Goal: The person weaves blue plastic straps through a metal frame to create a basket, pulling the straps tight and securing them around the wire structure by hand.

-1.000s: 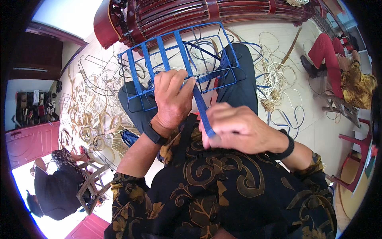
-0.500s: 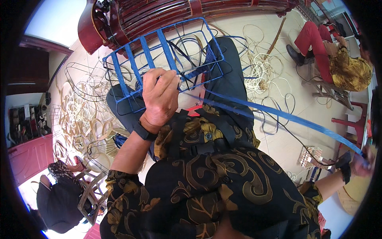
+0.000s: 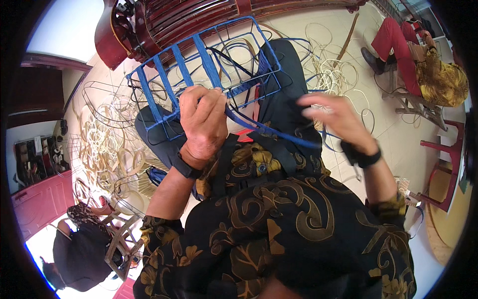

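Observation:
A rectangular wire basket frame (image 3: 279,70), wrapped in blue with several wide blue bands across it, rests on my lap between my knees. My left hand (image 3: 203,117) is closed on its near edge, where one band (image 3: 210,67) meets the rim. From beside that hand a loose blue strap (image 3: 271,132) trails right over my thigh. My right hand (image 3: 341,119) is in the air right of my knee, blurred, its fingers stretched out and apart from the strap. I see nothing in it.
Tangled pale strips (image 3: 107,139) cover the floor at left, with more coils (image 3: 323,82) beyond my right knee. A dark red wooden bench (image 3: 184,25) stands ahead. One person (image 3: 433,74) sits at far right, another (image 3: 84,249) at lower left. A red stool (image 3: 448,164) stands at right.
My right hand has come in from the far right toward my knee and let go of the strap, which was stretched taut and now hangs slack. My left hand keeps its grip.

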Demonstrator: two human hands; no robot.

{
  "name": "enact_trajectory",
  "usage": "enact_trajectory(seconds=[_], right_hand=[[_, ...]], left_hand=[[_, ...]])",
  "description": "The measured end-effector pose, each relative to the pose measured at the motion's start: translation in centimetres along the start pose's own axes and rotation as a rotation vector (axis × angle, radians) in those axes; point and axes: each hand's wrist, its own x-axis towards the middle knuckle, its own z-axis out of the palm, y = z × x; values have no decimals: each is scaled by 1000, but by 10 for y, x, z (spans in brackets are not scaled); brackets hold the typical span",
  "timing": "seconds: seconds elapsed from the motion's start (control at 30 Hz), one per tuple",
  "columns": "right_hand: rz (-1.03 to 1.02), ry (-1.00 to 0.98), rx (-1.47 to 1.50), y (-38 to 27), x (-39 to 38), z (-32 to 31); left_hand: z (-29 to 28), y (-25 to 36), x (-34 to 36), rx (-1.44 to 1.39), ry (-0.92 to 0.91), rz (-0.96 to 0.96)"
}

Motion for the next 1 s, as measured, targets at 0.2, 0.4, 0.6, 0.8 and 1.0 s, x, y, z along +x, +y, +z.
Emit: enact_trajectory(seconds=[0.2,0.4,0.6,0.8,1.0], right_hand=[[198,-287,457,-13,70,109],[214,-252,-365,3,69,109],[144,-142,-542,30,55,125],[-78,-8,-747,38,38,123],[-174,24,-146,76,6,72]], left_hand=[[1,-1,2,-3,-6,-3],[3,1,1,-6,10,-5],[3,2,-1,-15,6,-28],[1,1,-2,-5,6,-40],[5,-3,-3,-31,41,-27]])
